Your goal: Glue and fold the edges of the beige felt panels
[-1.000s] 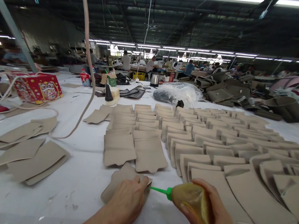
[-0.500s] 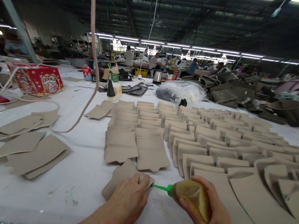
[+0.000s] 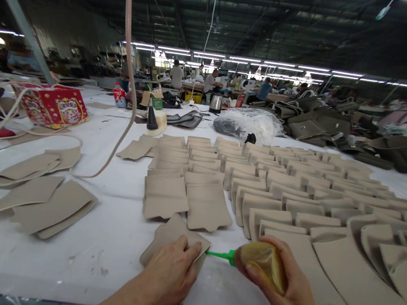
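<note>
Item: beige cut piece (image 3: 169, 235), lower centre of the frame, lying flat on the white table (image 3: 117, 211). The left hand (image 3: 171, 273) rests palm-down on its near half, fingers (image 3: 188, 250) close together and pressed flat — apparently to keep the piece from sliding while its right edge is worked. The piece's far end shows beyond the fingertips; its near part is hidden under the hand.

Item: squeeze bottle (image 3: 263, 265) of amber fluid, likely glue, lower right of centre. The right hand (image 3: 278, 288) is wrapped around it, thumb along the near side, the body tipped on its side. Its green nozzle (image 3: 220, 254) points left, the tip just beside the piece's right edge and near the left fingertips; whether it touches cannot be told.

Item: rows of like beige pieces (image 3: 277, 195), overlapped shingle-fashion across the centre and right — each edge left exposed. Loose pieces (image 3: 37, 198) at lower left. A red patterned bag (image 3: 54, 105) at upper left; a hanging hose (image 3: 128, 58) falls from the top of the frame.
</note>
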The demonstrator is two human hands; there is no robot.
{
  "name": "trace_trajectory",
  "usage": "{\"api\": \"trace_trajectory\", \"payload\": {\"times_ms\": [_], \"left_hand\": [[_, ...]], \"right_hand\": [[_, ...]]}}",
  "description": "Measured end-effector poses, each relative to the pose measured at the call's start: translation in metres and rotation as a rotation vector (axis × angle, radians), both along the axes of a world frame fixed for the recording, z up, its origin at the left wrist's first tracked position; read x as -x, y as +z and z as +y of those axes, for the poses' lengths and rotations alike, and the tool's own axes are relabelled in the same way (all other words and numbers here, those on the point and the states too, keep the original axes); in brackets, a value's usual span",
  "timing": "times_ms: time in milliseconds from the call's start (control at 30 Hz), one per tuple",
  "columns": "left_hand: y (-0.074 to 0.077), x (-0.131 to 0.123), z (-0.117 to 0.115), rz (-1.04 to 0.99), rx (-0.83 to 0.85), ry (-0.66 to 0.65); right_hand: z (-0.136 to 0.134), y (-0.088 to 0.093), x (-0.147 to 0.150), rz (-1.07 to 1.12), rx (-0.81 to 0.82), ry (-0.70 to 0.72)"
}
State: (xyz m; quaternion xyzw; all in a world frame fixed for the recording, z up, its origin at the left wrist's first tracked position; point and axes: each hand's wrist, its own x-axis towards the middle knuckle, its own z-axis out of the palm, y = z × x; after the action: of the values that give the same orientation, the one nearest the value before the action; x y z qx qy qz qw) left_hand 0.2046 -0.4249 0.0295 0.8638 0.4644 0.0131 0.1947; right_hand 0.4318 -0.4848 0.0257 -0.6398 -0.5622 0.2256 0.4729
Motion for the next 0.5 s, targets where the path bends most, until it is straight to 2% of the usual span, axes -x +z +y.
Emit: {"api": "trace_trajectory", "payload": {"times_ms": [133, 300, 433, 500], "left_hand": [[0.001, 0.002, -0.001, -0.024, 0.020, -0.002], [0.001, 0.004, -0.001, -0.017, 0.017, -0.010], [0.000, 0.006, -0.001, -0.058, 0.021, -0.020], [-0.001, 0.006, -0.002, -0.073, 0.023, -0.011]], "right_hand": [[-0.002, -0.003, 0.000, 0.089, 0.052, 0.066], [-0.006, -0.006, 0.002, 0.074, 0.046, 0.007], [-0.013, -0.005, 0.010, 0.146, 0.081, 0.056], [-0.016, -0.004, 0.013, 0.147, 0.066, 0.036]]}}
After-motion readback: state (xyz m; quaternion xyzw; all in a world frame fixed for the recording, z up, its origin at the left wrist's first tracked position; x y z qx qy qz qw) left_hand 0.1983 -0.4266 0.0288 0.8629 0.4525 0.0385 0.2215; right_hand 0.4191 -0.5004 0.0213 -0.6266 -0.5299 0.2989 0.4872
